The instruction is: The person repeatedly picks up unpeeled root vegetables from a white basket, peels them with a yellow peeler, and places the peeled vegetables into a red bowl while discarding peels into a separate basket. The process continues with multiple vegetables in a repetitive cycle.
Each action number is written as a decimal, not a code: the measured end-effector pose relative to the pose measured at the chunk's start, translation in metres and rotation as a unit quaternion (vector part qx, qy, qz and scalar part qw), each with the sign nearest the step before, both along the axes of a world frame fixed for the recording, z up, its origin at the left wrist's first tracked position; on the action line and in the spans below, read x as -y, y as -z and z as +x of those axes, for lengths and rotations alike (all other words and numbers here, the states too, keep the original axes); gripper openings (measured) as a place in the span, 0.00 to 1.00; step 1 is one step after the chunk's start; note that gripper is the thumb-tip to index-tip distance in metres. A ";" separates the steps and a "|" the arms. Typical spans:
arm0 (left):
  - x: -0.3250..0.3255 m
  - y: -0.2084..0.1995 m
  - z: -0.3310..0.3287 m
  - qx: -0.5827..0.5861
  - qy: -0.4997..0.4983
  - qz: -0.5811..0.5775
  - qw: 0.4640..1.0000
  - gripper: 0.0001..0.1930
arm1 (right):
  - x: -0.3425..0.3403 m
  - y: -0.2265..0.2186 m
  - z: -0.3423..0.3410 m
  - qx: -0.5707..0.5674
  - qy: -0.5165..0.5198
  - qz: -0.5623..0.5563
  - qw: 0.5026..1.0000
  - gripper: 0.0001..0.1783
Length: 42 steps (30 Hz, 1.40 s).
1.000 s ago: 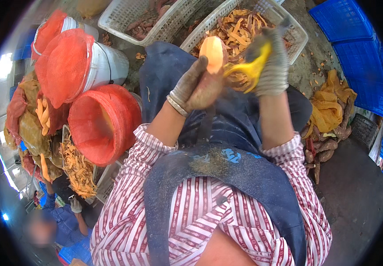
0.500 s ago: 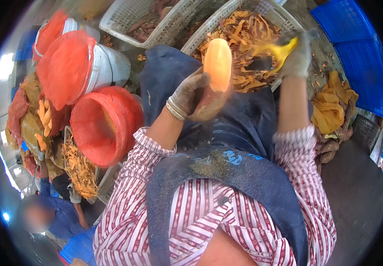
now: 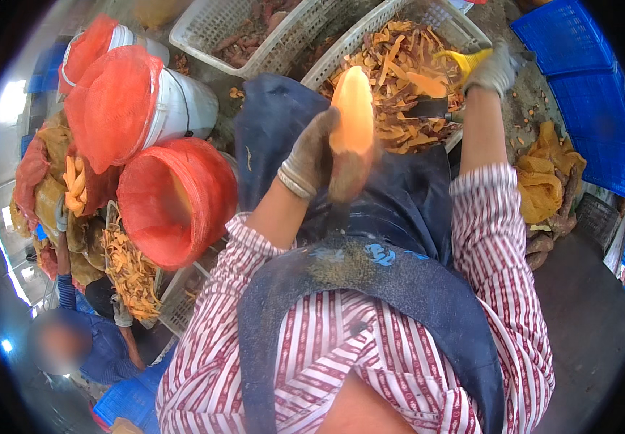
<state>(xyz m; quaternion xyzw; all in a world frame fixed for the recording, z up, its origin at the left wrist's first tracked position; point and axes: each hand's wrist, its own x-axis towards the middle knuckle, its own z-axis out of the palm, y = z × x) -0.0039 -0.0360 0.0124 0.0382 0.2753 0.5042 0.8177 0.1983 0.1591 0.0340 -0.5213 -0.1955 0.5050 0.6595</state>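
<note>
My left hand (image 3: 311, 153), in a soiled pale glove, grips a sweet potato (image 3: 353, 119) by its lower side. Its upper part is peeled to bright orange, while brownish skin still covers the lower end. To the right, my gloved right hand (image 3: 493, 71) is closed around a yellow peeler (image 3: 466, 62), apart from the sweet potato. Below the peeler lies a white slatted crate (image 3: 477, 32) heaped with orange and purple-brown peelings (image 3: 392, 65). A dark flat object (image 3: 427, 109) rests on those peelings near the crate's near edge.
Left of my lap stand a red mesh-lined bucket (image 3: 211, 199) and white buckets (image 3: 188, 101) topped with red mesh. Another white crate (image 3: 182, 32) holds sweet potatoes. Blue crates (image 3: 580, 94) and a yellow mesh sack (image 3: 537, 188) are at right. A co-worker (image 3: 103, 351) sits lower left.
My right hand and the peeler have moved slightly up and right, away from the sweet potato. The sweet potato has turned and tilted in my left hand. A broad orange slice now shows on the peelings.
</note>
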 end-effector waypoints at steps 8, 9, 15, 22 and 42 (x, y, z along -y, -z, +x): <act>-0.007 0.011 0.011 0.085 -0.024 -0.030 0.996 0.28 | 0.109 -0.006 -0.078 -0.203 -0.253 -0.058 0.944 0.09; -0.004 0.009 0.009 0.089 -0.013 -0.029 0.996 0.28 | 0.097 0.004 -0.082 -0.214 -0.277 -0.057 0.935 0.10; 0.030 -0.020 0.007 -0.020 0.011 0.019 1.000 0.37 | -0.017 0.026 -0.044 0.238 -0.106 0.024 0.965 0.17; 0.012 -0.003 0.011 0.000 -0.014 -0.030 0.999 0.35 | 0.048 -0.014 -0.049 -0.126 -0.184 0.030 0.974 0.10; 0.017 -0.018 -0.012 -0.560 0.089 0.298 0.768 0.44 | -0.009 0.051 -0.018 -0.078 -0.031 -0.065 0.994 0.08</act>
